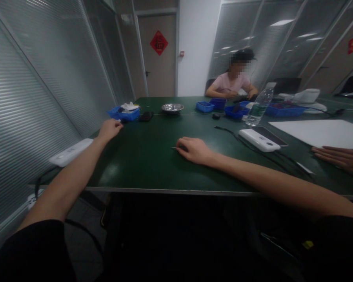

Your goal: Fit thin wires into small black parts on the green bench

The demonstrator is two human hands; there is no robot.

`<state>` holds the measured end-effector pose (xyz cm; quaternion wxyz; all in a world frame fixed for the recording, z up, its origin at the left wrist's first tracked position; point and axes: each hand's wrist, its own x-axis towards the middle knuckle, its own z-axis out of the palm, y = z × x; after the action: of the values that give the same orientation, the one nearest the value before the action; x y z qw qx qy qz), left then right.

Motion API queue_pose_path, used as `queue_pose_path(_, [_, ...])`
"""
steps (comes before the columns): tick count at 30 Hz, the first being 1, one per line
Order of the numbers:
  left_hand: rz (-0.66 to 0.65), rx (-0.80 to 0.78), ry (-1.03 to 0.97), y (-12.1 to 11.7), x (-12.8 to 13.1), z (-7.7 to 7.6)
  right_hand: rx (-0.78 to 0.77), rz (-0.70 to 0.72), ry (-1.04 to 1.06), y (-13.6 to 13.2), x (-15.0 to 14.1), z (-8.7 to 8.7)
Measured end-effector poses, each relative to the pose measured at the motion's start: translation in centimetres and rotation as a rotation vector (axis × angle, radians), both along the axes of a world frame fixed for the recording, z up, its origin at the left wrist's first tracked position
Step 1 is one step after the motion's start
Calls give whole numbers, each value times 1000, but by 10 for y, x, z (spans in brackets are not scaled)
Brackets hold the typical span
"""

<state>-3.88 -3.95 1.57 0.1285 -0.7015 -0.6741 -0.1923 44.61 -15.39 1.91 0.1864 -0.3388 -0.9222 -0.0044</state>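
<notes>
My left hand [109, 130] reaches out over the table's left side, just short of a blue plastic basket [125, 114] with white tissue and dark items in it. Its fingers are pinched together; a small pale spot shows at the tips, too blurred to name. On the green table [141, 164], my right hand [194, 150] rests near the middle with its fingers curled. From them a thin pointed tool [173, 147] sticks out to the left; the rest of it is hidden by the hand. Beyond both hands sits a shiny metal bowl [172, 109].
A black wallet-like item [146, 116] lies beside the basket. White power banks [259, 140] with cables lie right and left. Further right stand a water bottle [260, 105] and blue bins [237, 111]. Another person's hand [341, 158] rests near white paper [317, 133]; someone sits opposite.
</notes>
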Motion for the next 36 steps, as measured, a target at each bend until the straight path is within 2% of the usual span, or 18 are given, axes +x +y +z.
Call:
queue_pose_path(3, [50,83,-122,-4,4,4,1,-6,3,1,0,-1])
queue_pose_path(6, [84,100,-252,-10,5,8,1,-5,5,1,0,-1])
queue_pose_path(16, [177,40,-357,-9,-3,10,-21,-2,8,-2,1,3])
queue_pose_path(22, [171,83,-359,-9,6,3,-20,1,10,0,1,1])
queue_pose_path(27, [227,143,-379,-1,9,-8,-9,2,7,0,0,2])
queue_pose_path(36, [212,102,-387,9,4,-20,-4,-8,4,0,-1,1])
